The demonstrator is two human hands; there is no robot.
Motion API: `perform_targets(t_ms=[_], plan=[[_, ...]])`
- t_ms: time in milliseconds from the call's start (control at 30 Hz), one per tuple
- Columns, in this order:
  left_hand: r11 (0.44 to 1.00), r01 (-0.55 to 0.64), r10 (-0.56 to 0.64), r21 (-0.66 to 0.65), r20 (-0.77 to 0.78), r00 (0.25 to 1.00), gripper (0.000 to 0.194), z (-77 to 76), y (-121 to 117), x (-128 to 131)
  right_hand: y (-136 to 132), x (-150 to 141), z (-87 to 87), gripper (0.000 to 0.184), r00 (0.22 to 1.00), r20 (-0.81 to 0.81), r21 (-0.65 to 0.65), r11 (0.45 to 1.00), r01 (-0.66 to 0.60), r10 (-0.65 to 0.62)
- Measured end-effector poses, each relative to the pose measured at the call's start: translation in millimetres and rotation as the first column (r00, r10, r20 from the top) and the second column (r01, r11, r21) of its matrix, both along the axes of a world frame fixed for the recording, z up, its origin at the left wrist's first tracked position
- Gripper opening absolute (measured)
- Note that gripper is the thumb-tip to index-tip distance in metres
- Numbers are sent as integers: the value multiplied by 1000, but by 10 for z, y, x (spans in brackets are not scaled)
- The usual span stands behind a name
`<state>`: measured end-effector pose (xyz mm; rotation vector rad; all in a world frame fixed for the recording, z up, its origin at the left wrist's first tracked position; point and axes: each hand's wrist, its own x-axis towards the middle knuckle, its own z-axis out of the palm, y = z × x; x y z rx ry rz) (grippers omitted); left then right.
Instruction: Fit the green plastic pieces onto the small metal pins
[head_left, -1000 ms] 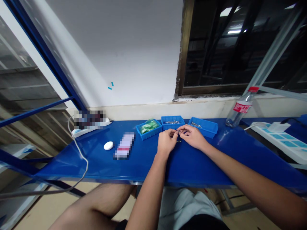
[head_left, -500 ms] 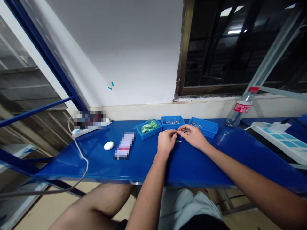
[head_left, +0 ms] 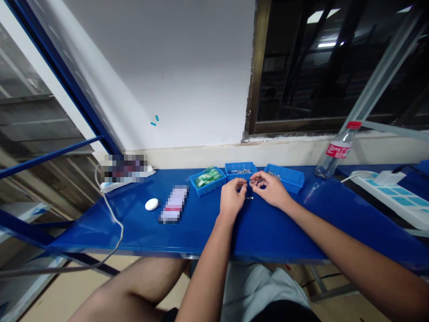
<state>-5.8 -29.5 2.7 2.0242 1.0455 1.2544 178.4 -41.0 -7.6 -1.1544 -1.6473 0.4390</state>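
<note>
While both hands met over the blue table [head_left: 201,230], the action was all at the fingertips! The left hand [head_left: 232,196] had its thumb and forefinger curled near each other; whether they gripped anything, I couldn't tell. Opposite, the right hand [head_left: 269,190] brought thumb and forefinger close, perhaps on a tiny part, too small to be sure. And there, just below them, a small metal piece [head_left: 250,197] lay loose on the tabletop.

How far along? Midway through a piece, I judged: nothing visibly finished lay by the hands, and plenty was left. Green packets [head_left: 208,175] filled the left tray [head_left: 212,188], slim metal parts [head_left: 243,171] lay in the middle tray [head_left: 240,166], and more small metal bits [head_left: 275,175] sat in the right tray [head_left: 294,182], partly hidden behind the right hand. The total done couldn't be counted from here.
</note>
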Motion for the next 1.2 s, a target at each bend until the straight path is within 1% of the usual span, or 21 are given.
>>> perform_targets(t_ms=[67,133,233,300,333,400,500,633,700,767,867,1000,1133,1200], plan=[[997,-36,44,69,-120,992,19,-14,-10,-10,6,73,65,18,987,122,109,990,87,-100],[992,-61,86,113,-231,969,21,-34,-18,-19,22,180,116,18,949,228,230,959,166,-219],[992,-58,92,108,-340,936,23,-73,-12,-30,62,374,137,22,849,365,321,907,271,-383],[996,-40,70,86,-389,919,22,-97,4,-36,93,498,115,23,760,449,324,878,353,-471],[997,-29,58,77,-408,911,23,-104,11,-38,108,552,97,23,721,485,311,868,387,-495],[997,-25,52,70,-427,903,24,-106,17,-41,134,632,60,23,671,528,277,852,444,-521],[996,-36,67,80,-426,902,22,-79,-3,-39,157,682,17,23,640,560,223,840,495,-526],[996,-19,56,89,-437,898,32,-50,-36,-35,150,666,-2,25,608,598,191,830,523,-521],[996,-2,40,86,-447,894,30,-57,-31,-36,138,644,2,24,611,588,199,827,526,-530],[996,29,11,82,-447,895,26,-71,-16,-37,128,616,13,22,630,564,218,832,510,-534],[993,65,-17,96,-436,900,23,-84,-4,-35,118,553,37,20,678,527,266,857,441,-512],[992,67,-11,110,-445,896,25,-76,-16,-36,102,443,66,18,757,477,317,891,325,-445],[990,107,-51,89,-479,876,18,-68,-18,-48,62,333,92,17,817,450,320,919,230,-361],[989,120,-67,83,-472,879,17,-69,-12,-50,32,281,108,17,840,436,316,929,195,-324]])
